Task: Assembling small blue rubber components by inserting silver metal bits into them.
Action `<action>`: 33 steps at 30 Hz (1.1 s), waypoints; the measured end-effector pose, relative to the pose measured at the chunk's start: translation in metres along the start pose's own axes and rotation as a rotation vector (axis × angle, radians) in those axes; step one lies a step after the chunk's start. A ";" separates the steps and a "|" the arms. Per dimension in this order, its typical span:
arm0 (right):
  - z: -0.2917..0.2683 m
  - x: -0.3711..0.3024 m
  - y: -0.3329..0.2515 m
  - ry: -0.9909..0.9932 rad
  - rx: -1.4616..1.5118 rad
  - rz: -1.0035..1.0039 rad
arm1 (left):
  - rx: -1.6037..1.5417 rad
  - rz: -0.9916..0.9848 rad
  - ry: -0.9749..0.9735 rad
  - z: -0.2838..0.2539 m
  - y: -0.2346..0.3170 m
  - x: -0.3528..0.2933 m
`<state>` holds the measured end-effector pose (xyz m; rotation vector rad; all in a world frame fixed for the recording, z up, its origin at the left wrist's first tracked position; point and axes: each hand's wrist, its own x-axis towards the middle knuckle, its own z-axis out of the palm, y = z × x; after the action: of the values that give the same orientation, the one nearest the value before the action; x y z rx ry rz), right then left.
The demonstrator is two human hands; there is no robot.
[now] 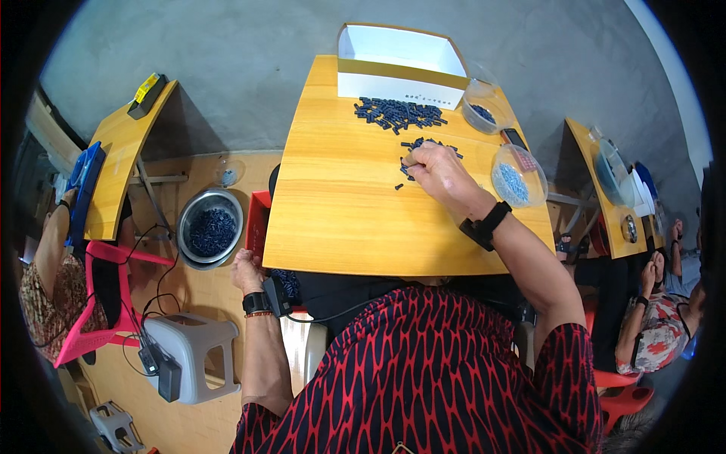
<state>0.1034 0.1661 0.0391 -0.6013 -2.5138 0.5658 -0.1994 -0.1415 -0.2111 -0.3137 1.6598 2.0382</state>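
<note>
My right hand [442, 178] is over the wooden table [333, 219], its fingertips pressed together among a small cluster of short dark-blue cylindrical pieces [406, 144]. What sits between those fingers is too small to make out. One dark piece [398, 187] lies apart, to the left of the hand. A larger heap of the same pieces [401, 113] is farther back. Below the table's left front corner, my left hand [246, 271] is curled at the side of a red box [258, 221], seemingly gripping it. More dark pieces [286, 284] show inside that box, partly hidden by the tabletop.
A white-and-gold open box [401, 83] stands at the back. On the right are a clear bowl of dark pieces [484, 121] and one with light-blue bits [516, 181]. A metal basin [210, 229], grey stool [195, 348] and cables occupy the left floor. People sit on both sides.
</note>
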 end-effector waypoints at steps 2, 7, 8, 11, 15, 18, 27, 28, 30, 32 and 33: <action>-0.002 0.004 -0.002 -0.043 -0.028 0.023 | -0.059 0.068 0.123 0.017 0.014 -0.018; -0.002 0.007 -0.007 -0.130 -0.109 0.052 | -0.145 0.185 0.131 0.038 0.052 -0.056; -0.002 0.007 -0.007 -0.140 -0.136 0.053 | -0.162 0.227 0.138 0.042 0.058 -0.061; 0.000 0.008 -0.011 -0.157 -0.175 0.053 | -0.193 0.360 0.140 0.047 0.072 -0.069; 0.000 0.007 -0.012 -0.171 -0.229 -0.012 | -0.206 0.491 0.108 0.062 0.095 -0.090; 0.001 0.004 -0.008 -0.123 -0.157 -0.062 | -0.226 0.647 0.089 0.084 0.114 -0.117; -0.021 -0.039 -0.045 -0.067 0.483 0.176 | -0.004 0.630 -0.536 0.153 0.126 -0.194; -0.022 -0.043 -0.047 -0.065 0.484 0.176 | 0.053 0.584 -0.630 0.161 0.125 -0.202; -0.025 -0.051 -0.049 -0.059 0.669 0.228 | 0.139 0.505 -0.795 0.177 0.117 -0.220; -0.022 -0.061 -0.047 -0.049 0.609 0.204 | 0.236 0.445 -0.945 0.191 0.107 -0.234; -0.020 -0.067 -0.045 -0.050 0.551 0.175 | 0.240 0.443 -0.956 0.196 0.101 -0.242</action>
<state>0.1536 0.1008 0.0531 -0.5945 -2.2096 1.2914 -0.0194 -0.0211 0.0344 1.0324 1.3504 1.7545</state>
